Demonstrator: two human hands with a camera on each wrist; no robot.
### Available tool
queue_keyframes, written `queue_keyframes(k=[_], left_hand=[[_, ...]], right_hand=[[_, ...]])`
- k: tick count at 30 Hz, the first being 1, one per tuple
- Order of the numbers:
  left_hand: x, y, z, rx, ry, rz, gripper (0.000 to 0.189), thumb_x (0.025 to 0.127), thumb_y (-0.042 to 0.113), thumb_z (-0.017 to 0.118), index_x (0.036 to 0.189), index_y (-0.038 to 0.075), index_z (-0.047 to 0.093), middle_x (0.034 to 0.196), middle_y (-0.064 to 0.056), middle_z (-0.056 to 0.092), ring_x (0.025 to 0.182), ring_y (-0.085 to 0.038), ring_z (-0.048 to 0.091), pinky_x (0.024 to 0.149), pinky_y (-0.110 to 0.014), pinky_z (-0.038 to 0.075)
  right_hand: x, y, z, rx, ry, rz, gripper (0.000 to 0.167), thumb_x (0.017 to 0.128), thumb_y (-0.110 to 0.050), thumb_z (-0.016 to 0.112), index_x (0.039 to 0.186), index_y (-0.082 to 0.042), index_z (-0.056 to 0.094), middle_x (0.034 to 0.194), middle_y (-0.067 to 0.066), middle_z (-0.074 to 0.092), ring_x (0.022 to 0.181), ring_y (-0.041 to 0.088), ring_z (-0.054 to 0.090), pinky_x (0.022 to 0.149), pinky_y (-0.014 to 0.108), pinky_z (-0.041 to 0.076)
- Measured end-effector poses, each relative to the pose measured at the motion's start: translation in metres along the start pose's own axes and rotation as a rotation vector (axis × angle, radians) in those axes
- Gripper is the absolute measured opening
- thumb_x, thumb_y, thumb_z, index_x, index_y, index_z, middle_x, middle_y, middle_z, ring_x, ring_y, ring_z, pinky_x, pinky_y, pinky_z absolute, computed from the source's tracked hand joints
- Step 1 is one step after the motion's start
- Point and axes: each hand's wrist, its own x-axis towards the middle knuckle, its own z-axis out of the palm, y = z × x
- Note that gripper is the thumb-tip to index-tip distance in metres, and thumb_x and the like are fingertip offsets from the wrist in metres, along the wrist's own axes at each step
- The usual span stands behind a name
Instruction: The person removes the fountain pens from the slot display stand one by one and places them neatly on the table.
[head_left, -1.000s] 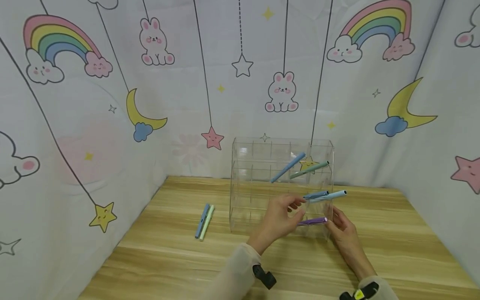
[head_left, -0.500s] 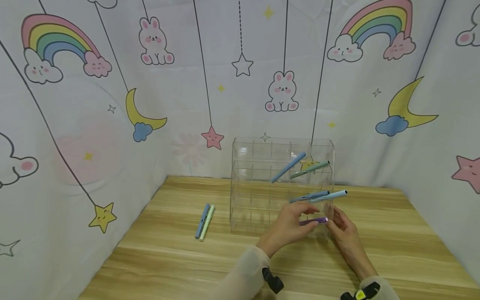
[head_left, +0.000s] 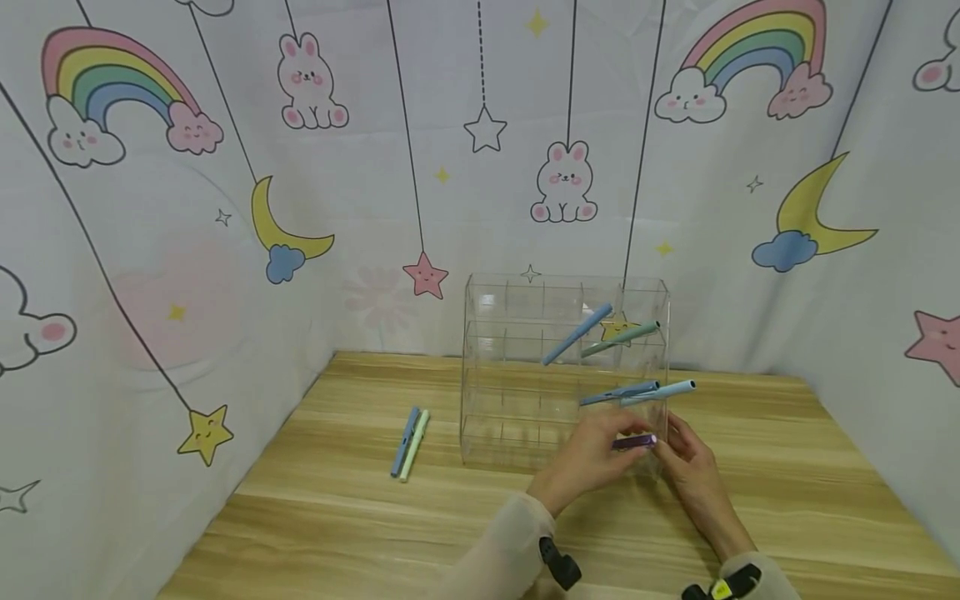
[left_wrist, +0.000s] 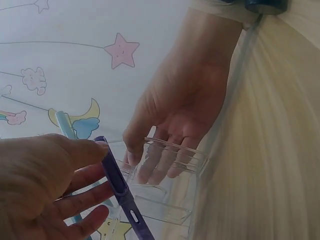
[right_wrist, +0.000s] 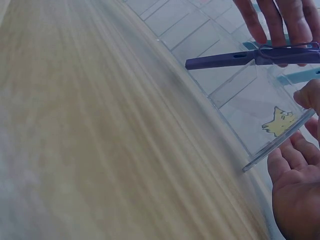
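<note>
In the head view, my left hand (head_left: pixel 588 454) is at the lower right front of a clear acrylic rack (head_left: pixel 487 417). It pinches a purple pen (head_left: pixel 633 442); the left wrist view shows the thumb against the pen (left_wrist: pixel 120 185), with fingers behind it. My right hand (head_left: pixel 696 471) grips the rack's right side wall, thumb and fingers on opposite faces. Above the left hand, a dark blue pen (head_left: pixel 618 393) and a light blue pen (head_left: pixel 660 392) rest slanted in the rack. A blue pen (head_left: pixel 576 335) and a green pen (head_left: pixel 621 340) lean higher up.
On the wooden table (head_left: pixel 315 533), left of the rack, a blue pen (head_left: pixel 404 442) and a pale green pen (head_left: pixel 415 447) lie side by side. A patterned white curtain (head_left: pixel 495 225) stands behind the rack and along both sides.
My left hand has moved right and down from beside the dark blue pen to the purple pen and taken hold of it. The right hand has stayed on the rack.
</note>
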Motion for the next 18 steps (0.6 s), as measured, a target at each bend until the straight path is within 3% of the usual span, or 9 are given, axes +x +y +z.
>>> queue_keyframes(k=[5, 9, 13, 18], left_hand=[[-0.0001, -0.0010, 0.0027, -0.009, -0.021, -0.019, 0.027, 0.103, 0.012, 0.073, 0.130, 0.011, 0.075, 0.126, -0.002, 0.080, 0.111, -0.006, 0.074, 0.095, -0.008, 0.054], [0.0000, -0.0025, 0.0038, 0.010, -0.012, -0.013, 0.026, 0.102, 0.009, 0.073, 0.128, 0.010, 0.075, 0.126, -0.003, 0.080, 0.113, -0.007, 0.075, 0.096, -0.008, 0.053], [0.0000, -0.0037, 0.0045, 0.023, 0.002, -0.016, 0.025, 0.103, 0.007, 0.071, 0.127, 0.010, 0.076, 0.126, -0.003, 0.080, 0.114, -0.006, 0.074, 0.096, -0.007, 0.053], [0.0009, -0.0022, 0.0026, 0.040, 0.058, 0.018, 0.024, 0.102, 0.008, 0.073, 0.125, 0.009, 0.077, 0.121, -0.003, 0.081, 0.108, -0.007, 0.075, 0.091, -0.006, 0.053]], right_hand=[[0.0000, -0.0008, 0.0006, -0.021, -0.006, 0.018, 0.064, 0.112, -0.025, 0.059, 0.167, -0.004, 0.035, 0.163, 0.024, 0.045, 0.115, -0.028, 0.050, 0.094, 0.003, 0.047], [0.0008, -0.0008, 0.0016, -0.011, -0.009, 0.018, 0.065, 0.112, -0.025, 0.059, 0.167, -0.003, 0.033, 0.165, 0.033, 0.039, 0.115, -0.027, 0.051, 0.095, 0.003, 0.047], [0.0009, 0.0005, 0.0022, -0.008, -0.008, 0.002, 0.066, 0.111, -0.026, 0.060, 0.167, -0.002, 0.034, 0.164, 0.027, 0.045, 0.116, -0.026, 0.052, 0.095, 0.003, 0.048], [-0.0001, 0.0028, 0.0023, 0.018, -0.005, -0.028, 0.064, 0.110, -0.025, 0.063, 0.164, -0.001, 0.038, 0.142, -0.017, 0.063, 0.118, -0.023, 0.056, 0.096, 0.005, 0.049]])
